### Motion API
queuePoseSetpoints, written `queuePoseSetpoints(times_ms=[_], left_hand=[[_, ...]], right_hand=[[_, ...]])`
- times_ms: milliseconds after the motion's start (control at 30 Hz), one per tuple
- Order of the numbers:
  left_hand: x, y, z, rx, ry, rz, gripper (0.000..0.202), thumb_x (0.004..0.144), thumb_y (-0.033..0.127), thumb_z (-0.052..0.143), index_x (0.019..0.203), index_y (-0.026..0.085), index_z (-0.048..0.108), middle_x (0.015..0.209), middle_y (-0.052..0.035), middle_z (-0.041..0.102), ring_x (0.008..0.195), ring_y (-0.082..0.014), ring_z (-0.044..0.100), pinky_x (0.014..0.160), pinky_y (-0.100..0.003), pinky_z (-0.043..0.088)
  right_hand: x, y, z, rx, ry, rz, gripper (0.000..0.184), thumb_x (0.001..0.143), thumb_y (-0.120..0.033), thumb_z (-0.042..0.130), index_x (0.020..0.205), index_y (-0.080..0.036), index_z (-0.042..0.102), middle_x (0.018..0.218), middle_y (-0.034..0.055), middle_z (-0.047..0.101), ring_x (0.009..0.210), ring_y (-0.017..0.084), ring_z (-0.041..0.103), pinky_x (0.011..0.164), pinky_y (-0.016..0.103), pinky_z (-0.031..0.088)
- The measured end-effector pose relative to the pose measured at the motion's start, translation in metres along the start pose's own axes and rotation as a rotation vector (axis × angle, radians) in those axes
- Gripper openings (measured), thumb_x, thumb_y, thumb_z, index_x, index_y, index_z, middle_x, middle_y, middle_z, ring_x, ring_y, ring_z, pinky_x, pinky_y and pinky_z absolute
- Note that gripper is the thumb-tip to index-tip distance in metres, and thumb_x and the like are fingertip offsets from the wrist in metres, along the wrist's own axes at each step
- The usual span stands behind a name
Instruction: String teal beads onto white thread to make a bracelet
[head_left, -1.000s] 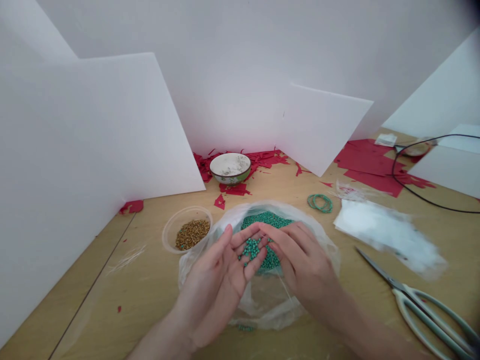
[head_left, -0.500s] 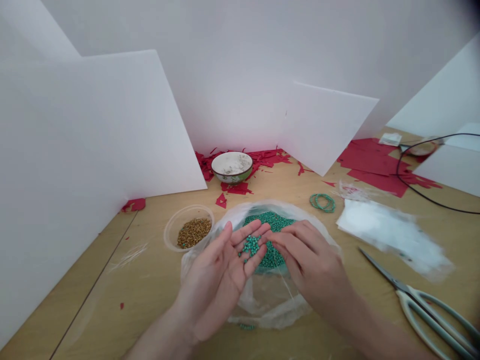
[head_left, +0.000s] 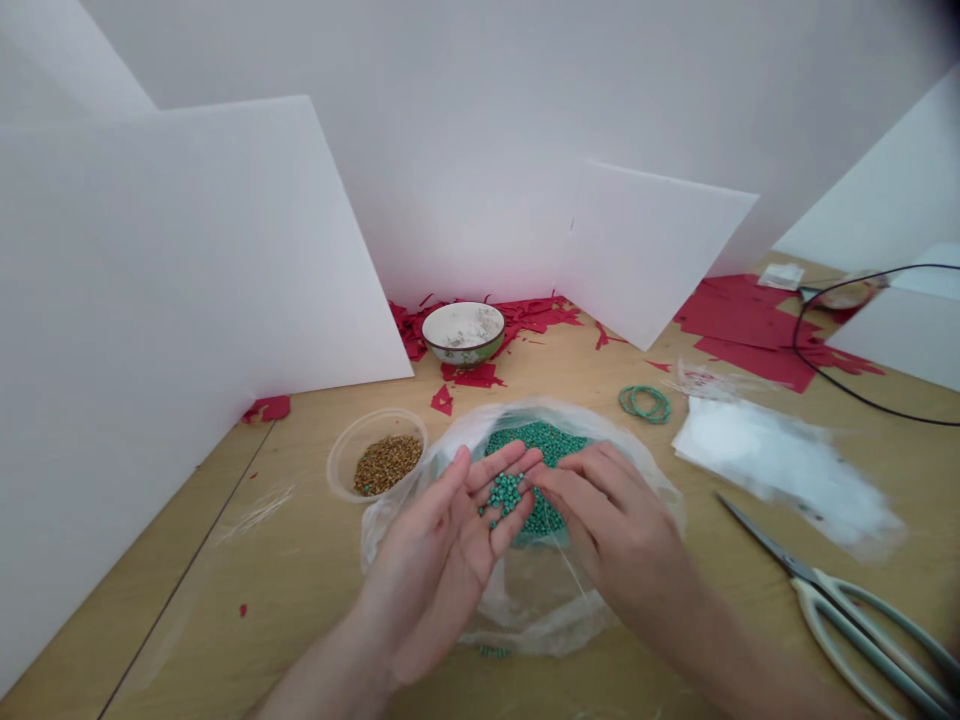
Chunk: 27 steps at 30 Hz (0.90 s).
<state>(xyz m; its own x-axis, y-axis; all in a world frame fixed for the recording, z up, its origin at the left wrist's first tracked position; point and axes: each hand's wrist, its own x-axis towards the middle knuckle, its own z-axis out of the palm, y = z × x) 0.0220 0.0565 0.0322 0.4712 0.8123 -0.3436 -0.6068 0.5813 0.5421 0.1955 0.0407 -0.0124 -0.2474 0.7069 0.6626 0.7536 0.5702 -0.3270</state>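
Note:
My left hand [head_left: 450,530] is cupped palm-up over a clear plastic bag [head_left: 525,590], cradling a small heap of green beads [head_left: 504,492] on its fingers. My right hand [head_left: 607,510] reaches in from the right, its fingertips pinched together at the beads in my left palm; a thin clear thread [head_left: 564,560] runs down from it. What the pinch holds is too small to make out. A larger pile of green beads [head_left: 541,440] lies in the bag just beyond both hands.
A plastic cup of brown beads [head_left: 379,460] stands left of the bag. A white bowl [head_left: 462,332] sits among red paper scraps [head_left: 525,318] at the back. Green bead loops [head_left: 643,403], a white plastic sheet [head_left: 780,462], scissors [head_left: 847,605] and a black cable [head_left: 840,380] lie to the right. White boards [head_left: 187,260] wall the table.
Both hands stay over the bag with almost no movement; the right fingertips have closed in slightly on the beads in the left palm.

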Motion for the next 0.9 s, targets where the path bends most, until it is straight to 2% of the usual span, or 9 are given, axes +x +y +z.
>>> queuePoseSetpoints(times_ms=[233,467,733,900], left_hand=[[0.002,-0.001,-0.003,-0.044,-0.024,0.004,0.038,0.099,0.035,0.043,0.115,0.007,0.062,0.138,-0.0167,0.052,0.139,-0.0295,0.037,0.117,-0.042,0.033],[0.001,0.001,-0.003,-0.055,-0.006,0.011,0.039,0.099,0.034,0.042,0.119,0.006,0.06,0.139,-0.0179,0.051,0.139,-0.0286,0.037,0.116,-0.041,0.034],[-0.001,0.003,0.0,-0.036,0.007,-0.004,0.041,0.099,0.035,0.041,0.12,0.006,0.061,0.137,-0.0175,0.053,0.14,-0.0281,0.036,0.116,-0.038,0.036],[-0.001,0.005,0.002,-0.017,0.025,0.005,0.043,0.099,0.036,0.041,0.121,0.004,0.06,0.133,-0.0189,0.056,0.139,-0.0296,0.037,0.115,-0.039,0.038]], right_hand=[[-0.001,0.003,0.004,0.056,-0.086,0.045,0.037,0.096,-0.014,0.048,0.132,-0.019,0.055,0.092,0.0079,0.061,0.088,0.021,0.055,0.078,0.038,0.051],[0.004,-0.001,0.003,0.145,-0.036,0.081,0.026,0.095,-0.01,0.049,0.111,-0.019,0.068,0.086,0.0063,0.06,0.083,0.018,0.054,0.07,0.033,0.049],[0.009,-0.002,0.0,0.169,-0.002,0.102,0.02,0.093,-0.01,0.049,0.096,-0.02,0.066,0.088,0.0047,0.062,0.086,0.018,0.057,0.075,0.033,0.05],[0.009,-0.003,-0.002,0.16,-0.018,0.099,0.018,0.092,-0.007,0.051,0.097,-0.018,0.064,0.09,0.0056,0.063,0.086,0.019,0.057,0.076,0.034,0.049]])
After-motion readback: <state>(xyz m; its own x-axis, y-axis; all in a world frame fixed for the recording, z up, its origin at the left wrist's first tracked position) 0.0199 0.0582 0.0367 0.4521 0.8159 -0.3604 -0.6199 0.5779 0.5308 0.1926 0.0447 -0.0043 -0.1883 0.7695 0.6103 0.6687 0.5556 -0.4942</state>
